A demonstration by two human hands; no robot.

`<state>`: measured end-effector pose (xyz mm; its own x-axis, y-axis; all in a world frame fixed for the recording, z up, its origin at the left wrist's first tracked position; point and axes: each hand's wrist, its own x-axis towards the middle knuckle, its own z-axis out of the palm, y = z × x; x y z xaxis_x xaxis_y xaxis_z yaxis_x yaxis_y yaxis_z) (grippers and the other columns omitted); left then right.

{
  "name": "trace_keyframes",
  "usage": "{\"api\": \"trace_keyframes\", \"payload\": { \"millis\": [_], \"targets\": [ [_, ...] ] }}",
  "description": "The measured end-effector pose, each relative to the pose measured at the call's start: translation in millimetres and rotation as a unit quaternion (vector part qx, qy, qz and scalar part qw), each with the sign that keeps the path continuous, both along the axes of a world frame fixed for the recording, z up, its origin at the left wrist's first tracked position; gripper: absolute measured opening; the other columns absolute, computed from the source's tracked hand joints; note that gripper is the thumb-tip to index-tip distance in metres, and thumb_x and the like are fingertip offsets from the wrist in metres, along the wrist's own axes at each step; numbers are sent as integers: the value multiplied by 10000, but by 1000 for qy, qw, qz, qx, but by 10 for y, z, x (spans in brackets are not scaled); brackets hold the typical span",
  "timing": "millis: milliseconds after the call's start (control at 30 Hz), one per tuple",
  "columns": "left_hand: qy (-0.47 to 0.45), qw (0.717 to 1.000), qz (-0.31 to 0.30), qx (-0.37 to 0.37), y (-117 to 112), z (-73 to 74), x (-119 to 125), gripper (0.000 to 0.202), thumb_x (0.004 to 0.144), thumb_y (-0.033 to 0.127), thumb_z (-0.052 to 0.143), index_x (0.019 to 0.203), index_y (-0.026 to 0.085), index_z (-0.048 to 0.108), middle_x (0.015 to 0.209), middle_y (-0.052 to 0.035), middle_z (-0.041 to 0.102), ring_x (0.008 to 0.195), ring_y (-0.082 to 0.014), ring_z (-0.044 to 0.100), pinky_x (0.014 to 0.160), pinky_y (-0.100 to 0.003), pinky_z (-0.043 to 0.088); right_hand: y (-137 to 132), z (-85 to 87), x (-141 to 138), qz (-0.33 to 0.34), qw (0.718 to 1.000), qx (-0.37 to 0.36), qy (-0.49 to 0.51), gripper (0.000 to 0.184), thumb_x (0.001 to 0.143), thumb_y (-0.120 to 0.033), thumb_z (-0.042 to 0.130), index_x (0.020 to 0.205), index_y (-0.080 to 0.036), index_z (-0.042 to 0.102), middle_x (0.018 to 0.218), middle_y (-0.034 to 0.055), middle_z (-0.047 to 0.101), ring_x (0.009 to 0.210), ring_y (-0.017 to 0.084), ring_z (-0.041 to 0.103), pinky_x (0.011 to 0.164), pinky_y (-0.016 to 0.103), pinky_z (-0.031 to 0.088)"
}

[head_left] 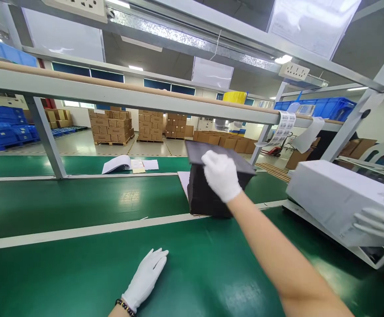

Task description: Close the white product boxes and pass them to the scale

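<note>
Right hand [221,175] pinches the tilted top black sheet [197,152] above the far stack [201,198]; left hand [147,277] lies spread, nearer the body.

Left hand [147,275], right hand [221,176] gloved white; stack [205,200] black, table [63,202] green, box [327,193] white

Bright, even light from ceiling lights [282,59] glares softly off the mat [63,273] and floor [79,143]. The glove on the right hand [221,176] nearly blows out against the dark sheet [198,154] it grips. The rail [129,94] bows, and a co-worker's hand [377,223] blurs.
</note>
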<state>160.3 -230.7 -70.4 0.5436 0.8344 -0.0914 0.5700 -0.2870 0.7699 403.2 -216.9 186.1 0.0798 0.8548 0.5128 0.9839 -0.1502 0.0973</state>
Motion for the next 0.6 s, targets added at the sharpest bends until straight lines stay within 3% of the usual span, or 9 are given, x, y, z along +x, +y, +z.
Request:
{"api": "trace_keyframes", "payload": {
  "millis": [100, 167, 233, 300, 367, 433, 500, 600],
  "targets": [
    [-102, 994, 32, -26, 28, -38, -46, 621, 896, 506, 289, 1336, 174, 575, 1369, -48, 581, 1355, -226, 454, 1188, -410, 271, -475, -807, -623, 95, 994, -48, -19, 295, 916, -201, 467, 1198, -203, 556, 1406, 70, 468, 970, 177, 566, 846, 398, 488],
    [-182, 982, 46, -21, 44, -55, -69, 633, 884, 516, 275, 1271, 160, 627, 1277, -71, 655, 1266, -232, 552, 1161, -405, 328, -683, -1410, -955, 147, 984, -102, -12, 311, 811, -110, 538, 1093, -211, 624, 1391, 47, 518, 810, 168, 588, 685, 349, 510],
    [-229, 972, 42, -8, 53, -59, -80, 577, 855, 512, 340, 1145, 169, 703, 1211, -83, 692, 1205, -257, 597, 1129, -421, 377, -772, -1937, -1153, 162, 977, -135, 15, 280, 750, -145, 621, 1028, -158, 654, 1340, 100, 565, 809, 217, 616, 655, 381, 529],
    [-244, 969, 29, -7, 51, -45, -80, 507, 835, 486, 397, 1059, 184, 736, 1179, -78, 708, 1158, -270, 623, 1097, -431, 419, -771, -2324, -1210, 166, 974, -146, 55, 267, 749, -243, 658, 993, -135, 662, 1386, 143, 518, 973, 290, 624, 778, 448, 544],
    [-237, 971, 18, -16, 42, -12, -76, 463, 829, 455, 417, 1031, 197, 745, 1154, -68, 720, 1102, -266, 650, 1066, -428, 454, -732, -2562, -1162, 168, 970, -148, 100, 334, 752, -361, 675, 1001, -139, 657, 1447, 160, 444, 1194, 351, 535, 941, 510, 493],
    [-226, 974, 18, -15, 31, 25, -76, 450, 836, 439, 412, 1021, 205, 748, 1149, -61, 722, 1083, -260, 655, 1058, -420, 461, -695, -2676, -1066, 175, 963, -150, 141, 436, 735, -456, 687, 1053, -162, 644, 1477, 148, 409, 1334, 359, 409, 1057, 530, 407],
    [-217, 976, 18, -4, 27, 34, -87, 449, 847, 435, 403, 1019, 206, 749, 1157, -62, 718, 1107, -258, 640, 1078, -415, 440, -676, -2706, -966, 194, 953, -158, 171, 571, 726, -513, 681, 1187, -187, 601, 1489, 126, 397, 1384, 335, 346, 1116, 512, 347],
    [-199, 979, 40, 9, 39, -56, -130, 451, 833, 445, 418, 1034, 206, 743, 1145, -64, 720, 1128, -257, 626, 1089, -406, 426, -665, -2671, -869, 228, 936, -181, 197, 741, 772, -518, 623, 1421, -223, 422, 1512, 103, 360, 1403, 304, 316, 1143, 479, 317]
  ]
}}
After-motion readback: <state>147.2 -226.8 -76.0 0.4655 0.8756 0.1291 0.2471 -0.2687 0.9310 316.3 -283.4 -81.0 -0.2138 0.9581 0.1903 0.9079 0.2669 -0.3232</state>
